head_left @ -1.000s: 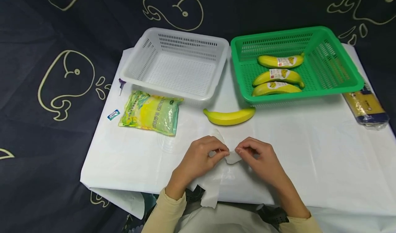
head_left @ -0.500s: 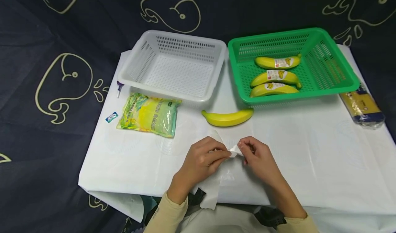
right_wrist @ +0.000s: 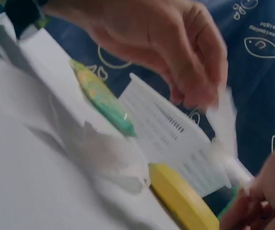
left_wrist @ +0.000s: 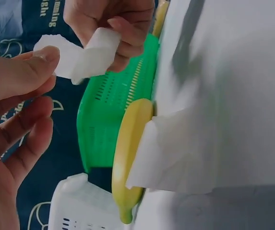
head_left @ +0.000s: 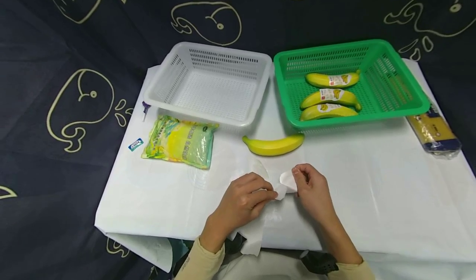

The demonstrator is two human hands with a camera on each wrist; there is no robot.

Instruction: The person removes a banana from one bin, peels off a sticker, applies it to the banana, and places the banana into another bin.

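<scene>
My left hand [head_left: 243, 197] pinches one end of a small piece of white paper [head_left: 288, 181] between thumb and forefinger. The other end is pinched by my right hand [head_left: 314, 193]. In the left wrist view the white piece [left_wrist: 96, 57] is folded and stretches between both hands, raised above the table. A longer torn-edged white paper strip [head_left: 254, 234] lies beneath my left hand and hangs over the table's front edge. Just beyond the hands rests a yellow banana [head_left: 275, 145] with no label showing.
A white basket [head_left: 174, 104] and a green basket [head_left: 342, 121] stand at the back; the green one holds several labelled bananas [head_left: 332, 80]. To the left are a yellow-green plastic bag [head_left: 180, 141], a small packet [head_left: 135, 144] and a purple-topped stick [head_left: 145, 108]. A gold-and-blue pack [head_left: 434, 131] lies far right.
My hands have moved apart a little, the right one going slightly right with its end of the white paper, so more of the piece shows between them. The view has tilted slightly.
</scene>
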